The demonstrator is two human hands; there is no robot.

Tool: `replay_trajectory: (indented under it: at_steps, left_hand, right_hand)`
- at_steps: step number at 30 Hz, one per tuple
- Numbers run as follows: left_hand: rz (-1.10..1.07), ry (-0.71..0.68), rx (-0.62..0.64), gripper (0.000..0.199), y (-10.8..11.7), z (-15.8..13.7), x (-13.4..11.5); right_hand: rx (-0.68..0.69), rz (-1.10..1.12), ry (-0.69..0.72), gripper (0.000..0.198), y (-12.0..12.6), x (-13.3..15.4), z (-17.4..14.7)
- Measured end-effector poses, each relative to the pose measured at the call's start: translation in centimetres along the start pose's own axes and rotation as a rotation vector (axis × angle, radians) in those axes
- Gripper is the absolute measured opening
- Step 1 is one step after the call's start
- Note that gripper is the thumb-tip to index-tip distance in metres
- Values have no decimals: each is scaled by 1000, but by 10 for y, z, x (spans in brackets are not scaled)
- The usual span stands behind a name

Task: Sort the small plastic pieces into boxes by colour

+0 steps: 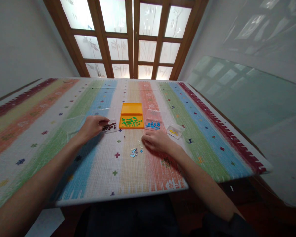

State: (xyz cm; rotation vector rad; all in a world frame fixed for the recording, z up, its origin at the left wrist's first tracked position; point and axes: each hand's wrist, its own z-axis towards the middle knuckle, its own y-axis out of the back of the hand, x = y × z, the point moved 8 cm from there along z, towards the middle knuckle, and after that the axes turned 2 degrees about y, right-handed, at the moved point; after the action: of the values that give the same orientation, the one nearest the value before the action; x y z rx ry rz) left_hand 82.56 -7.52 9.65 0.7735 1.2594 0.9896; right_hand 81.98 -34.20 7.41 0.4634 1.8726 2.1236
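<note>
My left hand (95,125) is over the near-left edge of a clear box holding dark brown pieces (111,126). Its fingers are bent together at the box; whatever they pinch is hidden. My right hand (156,141) rests low on the cloth, fingers drawn together, just in front of a clear box of blue pieces (153,125). What those fingers hold, if anything, is too small to make out. Beside its fingertips lie a few whitish pieces (140,144) and one blue piece (141,151). A small mixed pile (134,152) sits left of them.
An orange box (131,108) with its lid raised holds green pieces (130,121) between the clear boxes. At right stands a clear box with yellow pieces (173,131). A striped tablecloth (101,177) covers the table. A glass panel (236,79) leans at the right wall.
</note>
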Motion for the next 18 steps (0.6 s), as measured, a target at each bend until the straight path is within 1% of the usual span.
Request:
replay_trajectory:
  at_steps: [9, 13, 18]
  left_hand:
    - [24, 35, 45, 32, 1, -3, 6]
    - [57, 20, 68, 37, 1, -4, 6]
    - [76, 1, 80, 38, -2, -4, 8]
  right_hand:
    - [35, -20, -2, 19, -2, 0, 0]
    - [30, -22, -10, 18, -4, -2, 0]
    - [23, -14, -9, 18, -4, -3, 0]
